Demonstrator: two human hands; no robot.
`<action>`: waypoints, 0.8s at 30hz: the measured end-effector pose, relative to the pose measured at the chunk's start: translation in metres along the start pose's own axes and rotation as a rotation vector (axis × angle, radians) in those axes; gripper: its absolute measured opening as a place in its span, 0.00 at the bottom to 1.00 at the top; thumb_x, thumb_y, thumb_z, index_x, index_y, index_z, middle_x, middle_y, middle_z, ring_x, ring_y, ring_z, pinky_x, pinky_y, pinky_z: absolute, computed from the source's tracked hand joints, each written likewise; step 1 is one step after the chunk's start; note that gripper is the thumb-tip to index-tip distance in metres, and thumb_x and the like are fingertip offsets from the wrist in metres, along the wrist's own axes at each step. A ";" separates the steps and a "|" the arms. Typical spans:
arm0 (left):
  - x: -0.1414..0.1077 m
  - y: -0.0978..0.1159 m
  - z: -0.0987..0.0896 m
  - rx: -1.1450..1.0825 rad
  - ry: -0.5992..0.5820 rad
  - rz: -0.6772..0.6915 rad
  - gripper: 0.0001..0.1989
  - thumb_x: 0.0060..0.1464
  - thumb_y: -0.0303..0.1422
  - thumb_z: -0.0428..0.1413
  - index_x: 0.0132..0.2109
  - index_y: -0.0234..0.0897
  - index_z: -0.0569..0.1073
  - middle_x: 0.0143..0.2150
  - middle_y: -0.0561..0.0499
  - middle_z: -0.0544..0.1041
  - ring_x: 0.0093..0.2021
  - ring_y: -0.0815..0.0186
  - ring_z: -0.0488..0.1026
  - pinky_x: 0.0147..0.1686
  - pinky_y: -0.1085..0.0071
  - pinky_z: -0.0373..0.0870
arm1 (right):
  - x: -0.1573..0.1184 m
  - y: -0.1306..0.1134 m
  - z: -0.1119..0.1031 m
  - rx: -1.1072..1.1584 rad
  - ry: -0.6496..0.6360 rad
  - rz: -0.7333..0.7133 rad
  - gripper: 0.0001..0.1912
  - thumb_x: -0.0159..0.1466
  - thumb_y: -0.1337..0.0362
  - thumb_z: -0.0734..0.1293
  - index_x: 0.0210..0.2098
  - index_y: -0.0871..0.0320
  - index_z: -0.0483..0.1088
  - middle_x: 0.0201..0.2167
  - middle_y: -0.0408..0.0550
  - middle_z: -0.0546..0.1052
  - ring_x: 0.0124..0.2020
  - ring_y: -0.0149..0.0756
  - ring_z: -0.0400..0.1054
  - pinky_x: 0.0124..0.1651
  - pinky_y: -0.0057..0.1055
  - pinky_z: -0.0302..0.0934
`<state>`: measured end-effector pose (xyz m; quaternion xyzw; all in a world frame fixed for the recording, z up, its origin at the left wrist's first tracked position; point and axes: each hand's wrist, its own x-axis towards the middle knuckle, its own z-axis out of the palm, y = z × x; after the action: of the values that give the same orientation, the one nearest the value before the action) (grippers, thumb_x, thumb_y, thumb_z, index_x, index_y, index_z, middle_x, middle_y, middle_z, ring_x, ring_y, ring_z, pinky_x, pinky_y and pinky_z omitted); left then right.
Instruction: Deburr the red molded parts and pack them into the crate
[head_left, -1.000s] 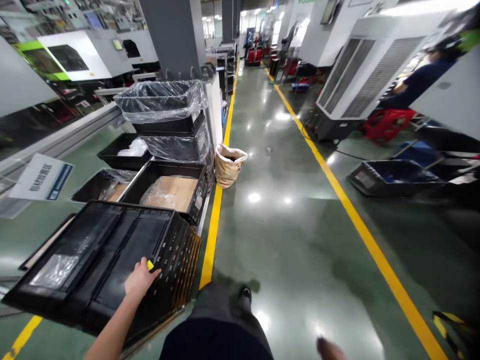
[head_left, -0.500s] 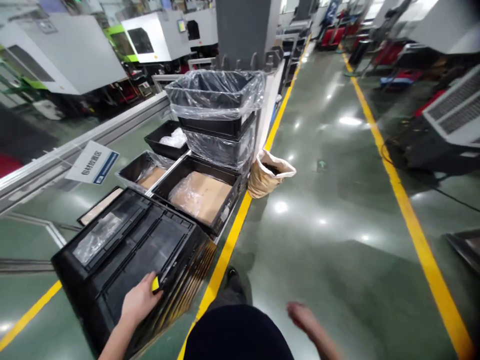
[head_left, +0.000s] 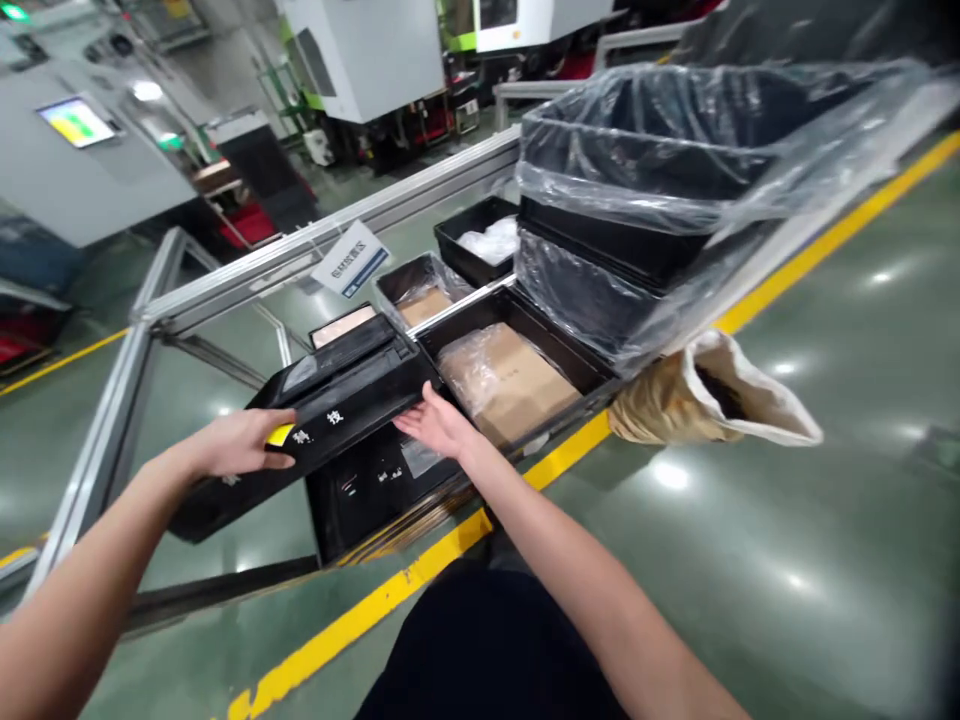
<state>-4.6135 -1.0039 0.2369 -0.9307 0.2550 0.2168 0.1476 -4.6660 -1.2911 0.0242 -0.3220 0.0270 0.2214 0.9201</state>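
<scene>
A folded black plastic crate (head_left: 352, 405) with white characters along its side is tilted up off the stack. My left hand (head_left: 244, 442) grips its near edge toward the left end, over a yellow patch (head_left: 280, 434). At the crate's right end, my right hand (head_left: 437, 424) is open, palm turned up and fingers stretched toward the lower edge; whether the fingertips touch it I cannot tell. Below lies another folded black crate (head_left: 375, 500) on the stack. Right beside the stack is an open black crate (head_left: 551, 345) holding a cardboard sheet (head_left: 517, 385) and clear plastic.
Black crates with clear plastic liners (head_left: 630, 180) are stacked at the upper right. A cloth sack (head_left: 652, 405) stands on the floor by the yellow line (head_left: 360, 620). Behind runs a metal rail (head_left: 262, 270) with a hanging sign (head_left: 350, 260). Smaller crates (head_left: 476, 215) sit along it.
The view has swung left. My left hand has lifted the top folded crate so it tilts. My right hand has come from my right side to the crate's right end.
</scene>
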 end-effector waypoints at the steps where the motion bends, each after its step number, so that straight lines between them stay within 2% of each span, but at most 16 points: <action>1: -0.003 -0.004 -0.007 -0.003 -0.001 -0.015 0.24 0.56 0.45 0.60 0.56 0.36 0.75 0.46 0.45 0.84 0.44 0.53 0.81 0.44 0.64 0.71 | 0.008 -0.013 0.009 0.030 -0.050 0.002 0.32 0.69 0.36 0.63 0.50 0.60 0.72 0.50 0.56 0.80 0.56 0.39 0.76 0.67 0.39 0.67; 3: -0.012 -0.009 -0.014 -0.008 0.021 -0.067 0.28 0.61 0.48 0.57 0.61 0.35 0.71 0.54 0.40 0.82 0.50 0.51 0.80 0.50 0.61 0.72 | 0.017 -0.036 0.023 0.066 -0.126 0.017 0.33 0.71 0.36 0.61 0.50 0.62 0.72 0.48 0.56 0.80 0.54 0.39 0.76 0.67 0.36 0.67; 6: -0.026 0.004 -0.012 0.070 0.182 -0.229 0.39 0.61 0.56 0.56 0.70 0.37 0.61 0.66 0.36 0.74 0.56 0.43 0.78 0.52 0.55 0.73 | 0.026 -0.064 0.040 0.078 -0.193 0.036 0.35 0.72 0.37 0.59 0.51 0.65 0.72 0.47 0.57 0.81 0.54 0.39 0.76 0.65 0.34 0.68; 8: -0.030 0.022 -0.009 0.161 0.281 -0.331 0.43 0.60 0.56 0.57 0.72 0.35 0.56 0.65 0.34 0.73 0.56 0.40 0.78 0.48 0.54 0.75 | 0.030 -0.074 0.046 0.066 -0.214 0.046 0.36 0.72 0.35 0.58 0.51 0.65 0.73 0.49 0.57 0.80 0.56 0.39 0.75 0.64 0.34 0.68; 11: -0.030 0.041 -0.014 0.236 0.324 -0.407 0.37 0.64 0.52 0.56 0.68 0.30 0.59 0.58 0.35 0.77 0.57 0.40 0.78 0.42 0.58 0.76 | 0.032 -0.069 0.037 0.005 -0.202 0.082 0.32 0.72 0.36 0.59 0.53 0.59 0.73 0.55 0.53 0.80 0.60 0.38 0.73 0.62 0.35 0.69; 13: -0.027 0.041 -0.026 0.260 0.308 -0.436 0.34 0.65 0.51 0.54 0.66 0.33 0.60 0.57 0.37 0.78 0.56 0.43 0.79 0.39 0.61 0.77 | 0.024 -0.047 0.016 -0.079 -0.145 0.168 0.23 0.72 0.43 0.66 0.51 0.55 0.75 0.54 0.48 0.81 0.58 0.38 0.74 0.60 0.33 0.70; 15: -0.024 0.035 -0.042 0.277 0.302 -0.474 0.34 0.65 0.53 0.52 0.67 0.34 0.59 0.59 0.39 0.77 0.54 0.44 0.80 0.38 0.60 0.78 | 0.007 -0.014 -0.015 -0.193 -0.043 0.331 0.13 0.67 0.54 0.74 0.42 0.58 0.77 0.43 0.45 0.83 0.50 0.38 0.77 0.53 0.30 0.71; 17: -0.021 0.025 -0.057 0.288 0.309 -0.503 0.34 0.66 0.54 0.51 0.67 0.35 0.58 0.61 0.39 0.76 0.52 0.43 0.80 0.40 0.56 0.80 | -0.014 0.026 -0.048 -0.285 0.063 0.534 0.10 0.67 0.60 0.75 0.36 0.60 0.76 0.37 0.46 0.82 0.42 0.37 0.77 0.48 0.33 0.73; 20: -0.017 0.013 -0.071 0.314 0.295 -0.500 0.34 0.65 0.54 0.51 0.67 0.34 0.58 0.63 0.39 0.76 0.50 0.41 0.81 0.40 0.51 0.81 | -0.038 0.080 -0.088 -0.330 0.222 0.761 0.11 0.71 0.58 0.71 0.41 0.62 0.75 0.37 0.45 0.80 0.36 0.34 0.76 0.43 0.37 0.75; 22: -0.016 0.011 -0.071 0.342 0.265 -0.493 0.34 0.65 0.54 0.53 0.64 0.33 0.59 0.62 0.40 0.76 0.48 0.42 0.82 0.39 0.53 0.81 | -0.039 0.107 -0.104 -0.302 0.329 0.802 0.14 0.73 0.55 0.68 0.44 0.62 0.75 0.39 0.46 0.80 0.37 0.34 0.76 0.42 0.36 0.75; 24: -0.016 0.013 -0.065 0.367 0.237 -0.509 0.32 0.64 0.53 0.55 0.62 0.33 0.60 0.59 0.43 0.77 0.45 0.45 0.82 0.38 0.56 0.81 | -0.030 0.126 -0.113 -0.253 0.434 0.781 0.16 0.74 0.54 0.67 0.48 0.61 0.74 0.42 0.48 0.80 0.38 0.34 0.76 0.41 0.34 0.75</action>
<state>-4.6121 -1.0334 0.2986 -0.9411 0.0648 0.0138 0.3317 -4.7357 -1.2832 -0.1327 -0.4361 0.3110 0.4806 0.6944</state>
